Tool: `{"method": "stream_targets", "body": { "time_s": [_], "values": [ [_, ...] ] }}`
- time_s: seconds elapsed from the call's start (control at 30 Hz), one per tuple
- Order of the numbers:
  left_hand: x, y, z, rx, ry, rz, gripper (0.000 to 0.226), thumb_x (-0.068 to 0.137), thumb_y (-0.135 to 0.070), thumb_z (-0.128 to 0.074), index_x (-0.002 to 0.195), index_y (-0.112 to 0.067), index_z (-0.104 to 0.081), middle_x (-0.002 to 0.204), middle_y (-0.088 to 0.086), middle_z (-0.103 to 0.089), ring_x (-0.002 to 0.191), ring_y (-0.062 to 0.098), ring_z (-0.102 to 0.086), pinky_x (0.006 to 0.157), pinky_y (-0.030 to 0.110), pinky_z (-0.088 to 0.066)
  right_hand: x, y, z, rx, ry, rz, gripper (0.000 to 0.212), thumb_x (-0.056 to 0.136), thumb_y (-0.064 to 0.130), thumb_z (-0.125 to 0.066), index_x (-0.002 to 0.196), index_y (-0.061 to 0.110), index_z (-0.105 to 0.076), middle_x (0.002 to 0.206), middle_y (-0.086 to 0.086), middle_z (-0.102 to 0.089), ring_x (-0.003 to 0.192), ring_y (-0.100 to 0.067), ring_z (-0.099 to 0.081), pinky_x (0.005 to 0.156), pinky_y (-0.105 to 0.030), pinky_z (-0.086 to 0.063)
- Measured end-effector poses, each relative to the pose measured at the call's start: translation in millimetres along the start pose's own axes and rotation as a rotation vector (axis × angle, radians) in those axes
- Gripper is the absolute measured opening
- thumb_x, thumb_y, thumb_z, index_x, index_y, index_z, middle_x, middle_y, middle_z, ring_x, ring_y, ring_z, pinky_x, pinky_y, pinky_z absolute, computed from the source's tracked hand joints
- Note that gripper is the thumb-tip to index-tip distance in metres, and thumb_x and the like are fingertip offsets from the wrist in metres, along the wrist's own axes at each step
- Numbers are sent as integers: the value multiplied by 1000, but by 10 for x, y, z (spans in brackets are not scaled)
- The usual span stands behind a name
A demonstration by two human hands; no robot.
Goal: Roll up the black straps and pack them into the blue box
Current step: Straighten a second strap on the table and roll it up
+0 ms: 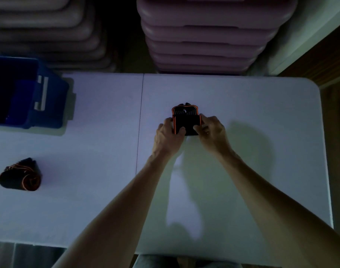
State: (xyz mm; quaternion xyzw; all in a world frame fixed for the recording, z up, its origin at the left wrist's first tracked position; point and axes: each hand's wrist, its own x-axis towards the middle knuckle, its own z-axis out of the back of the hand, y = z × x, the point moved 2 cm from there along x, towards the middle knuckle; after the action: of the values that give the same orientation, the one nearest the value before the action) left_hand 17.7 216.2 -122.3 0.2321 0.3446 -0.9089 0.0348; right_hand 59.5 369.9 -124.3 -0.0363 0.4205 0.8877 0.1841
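Both hands on a black strap (186,120) mid-table, rolling end nearest me.

I see the left hand (168,135) and right hand (211,132) with fingers (181,130) curled shut on the strap's near rolled part; its far end lies flat on the white table (242,105). A second strap roll (20,175) sits far left of that strap, nearer me. The blue box (27,93) stands open, left of the strap and farther back.
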Motion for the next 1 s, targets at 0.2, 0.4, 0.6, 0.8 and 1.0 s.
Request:
{"method": "stream_targets", "body": {
  "time_s": [0.2,0.4,0.6,0.8,1.0],
  "values": [
    [98,57,30,-96,126,60,56,81,-40,-70,130,-18,-52,117,11,-62,99,26,-64,75,30,-46,94,122,-56,9,191,-125,52,95,13,-52,146,16,-41,122,-26,-45,116,-38,-51,96,-31,-40],
    [13,107,142,-259,192,77,50,79,-42,-75,123,-24,-59,122,5,-58,92,17,-66,70,25,-53,-74,146,-11,177,193,-256,46,88,14,-62,133,12,-50,115,-8,-58,103,-24,-61,82,-33,-51],
    [-237,9,540,-713,352,74,38,84,-11,-76,119,-6,-61,106,15,-73,97,29,-73,81,38,-62,-417,341,16,712,113,-356,38,84,14,-73,117,8,-55,105,-4,-65,98,-25,-68,81,-40,-59],
    [-410,-111,985,-599,570,-89,32,74,-9,-75,105,-10,-67,95,11,-71,94,26,-69,94,45,-54,-520,727,280,947,275,-335,40,83,28,-65,120,14,-57,96,-1,-63,87,-14,-60,77,-29,-45],
    [-769,-111,1363,-573,529,-116,28,84,-2,-69,110,-8,-64,100,10,-71,101,27,-69,92,46,-58,-762,1123,369,887,266,-226,27,87,8,-61,114,8,-67,100,-10,-70,91,-19,-65,80,-28,-49]
  ]
}}
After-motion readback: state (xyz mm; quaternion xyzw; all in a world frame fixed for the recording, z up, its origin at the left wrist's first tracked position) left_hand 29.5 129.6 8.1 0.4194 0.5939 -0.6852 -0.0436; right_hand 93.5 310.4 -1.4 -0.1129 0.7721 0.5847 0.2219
